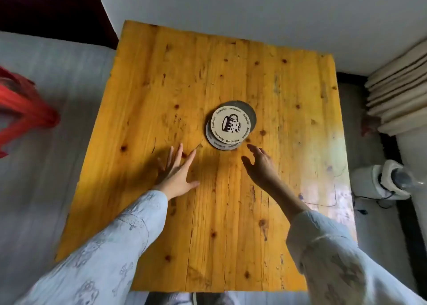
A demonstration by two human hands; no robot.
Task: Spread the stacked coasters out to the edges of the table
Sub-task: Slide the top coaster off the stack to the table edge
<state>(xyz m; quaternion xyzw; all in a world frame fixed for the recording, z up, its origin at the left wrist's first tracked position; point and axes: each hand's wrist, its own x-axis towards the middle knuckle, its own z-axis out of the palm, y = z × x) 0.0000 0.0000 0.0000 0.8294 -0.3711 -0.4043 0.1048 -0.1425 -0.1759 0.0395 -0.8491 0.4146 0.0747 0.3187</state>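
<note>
A loose stack of round coasters [230, 125] lies near the middle of the yellow wooden table [161, 92]. The top coaster is pale with a mug drawing and lettering around its rim; a grey one [250, 112] peeks out behind it at the upper right. My left hand [176, 168] hovers flat over the table, fingers spread, to the lower left of the stack. My right hand [258, 163] is just below the stack, fingers apart and reaching toward it, its fingertips a little short of the coasters. Neither hand holds anything.
A white wall runs along the table's far edge. A red plastic stool [20, 110] stands on the floor at the left. At the right are folded beige curtains [402, 89] and a white appliance with a cable [381, 180].
</note>
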